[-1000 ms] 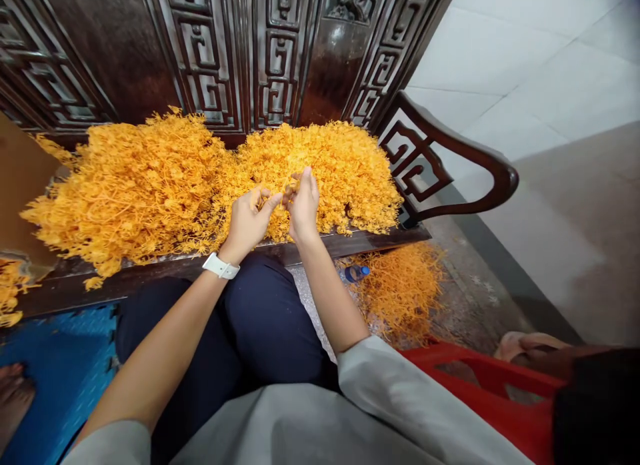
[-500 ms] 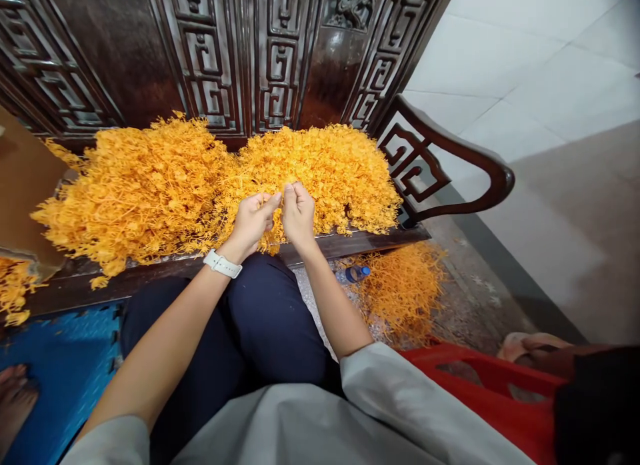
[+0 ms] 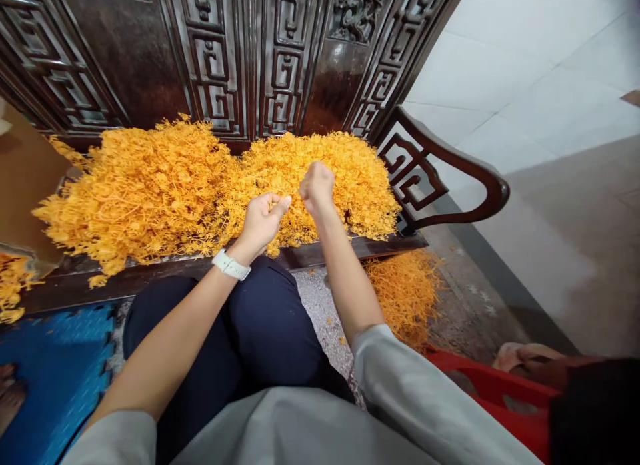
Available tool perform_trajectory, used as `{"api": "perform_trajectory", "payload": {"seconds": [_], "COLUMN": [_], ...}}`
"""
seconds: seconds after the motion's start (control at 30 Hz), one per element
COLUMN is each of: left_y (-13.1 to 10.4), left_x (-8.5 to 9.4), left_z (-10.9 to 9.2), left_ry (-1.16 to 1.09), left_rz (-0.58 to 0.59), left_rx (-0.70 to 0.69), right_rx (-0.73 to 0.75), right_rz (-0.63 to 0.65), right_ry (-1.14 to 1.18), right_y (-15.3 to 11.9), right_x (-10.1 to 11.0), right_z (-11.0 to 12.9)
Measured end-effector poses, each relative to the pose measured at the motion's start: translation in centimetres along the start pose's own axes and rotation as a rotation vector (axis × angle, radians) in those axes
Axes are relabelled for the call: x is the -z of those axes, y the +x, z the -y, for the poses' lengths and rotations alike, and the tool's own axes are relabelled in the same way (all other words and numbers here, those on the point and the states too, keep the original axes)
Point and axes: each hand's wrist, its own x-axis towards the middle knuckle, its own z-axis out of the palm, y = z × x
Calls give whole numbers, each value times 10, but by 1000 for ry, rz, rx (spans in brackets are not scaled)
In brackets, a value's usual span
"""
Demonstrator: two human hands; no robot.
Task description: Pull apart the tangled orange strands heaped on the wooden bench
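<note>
Two large heaps of orange-yellow plastic sprigs lie side by side on a dark wooden bench: the left heap (image 3: pixel 145 192) and the right heap (image 3: pixel 360 178). My left hand (image 3: pixel 265 218), below a white watch (image 3: pixel 231 264), is pinched closed over the near part of the right heap; what its fingertips hold is too small to name. Up and to the right of it, my right hand (image 3: pixel 319 188) is closed above the same heap, its fingers curled and anything inside hidden. The two hands are apart.
The carved bench back (image 3: pixel 215 58) rises behind the heaps, with a curved armrest (image 3: pixel 493 192) at right. Orange stems (image 3: pixel 407 292) lie on the floor beside a red plastic stool (image 3: pixel 490 385). A cardboard box (image 3: pixel 25 185) stands left, near a blue mat (image 3: pixel 60 372) and a person's foot (image 3: pixel 10 398).
My right hand has moved up and right, away from my left hand, and turned over. My left hand has shifted slightly right. The blue-capped bottle on the floor is now hidden behind my right forearm.
</note>
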Motion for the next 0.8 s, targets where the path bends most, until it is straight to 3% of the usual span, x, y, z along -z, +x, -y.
{"api": "perform_trajectory", "payload": {"seconds": [0.07, 0.13, 0.27, 0.43, 0.63, 0.8], "left_y": [-7, -9, 1, 5, 2, 0], "left_x": [13, 29, 52, 47, 33, 30], "left_z": [-3, -4, -2, -5, 0, 3], "left_ry": [-1, 36, 124, 169, 339, 446], "left_rz": [16, -3, -30, -47, -34, -10], "left_rx": [-5, -17, -68, -115, -215, -245], "right_rx": [46, 174, 374, 438, 408, 102], "right_rz": [-145, -158, 44, 210, 160, 255], "right_ry": [-98, -230, -547, -826, -582, -191], "right_y": [25, 43, 50, 45, 26, -7], "right_x": [20, 41, 64, 54, 30, 8], "right_z": [3, 6, 10, 10, 10, 13]}}
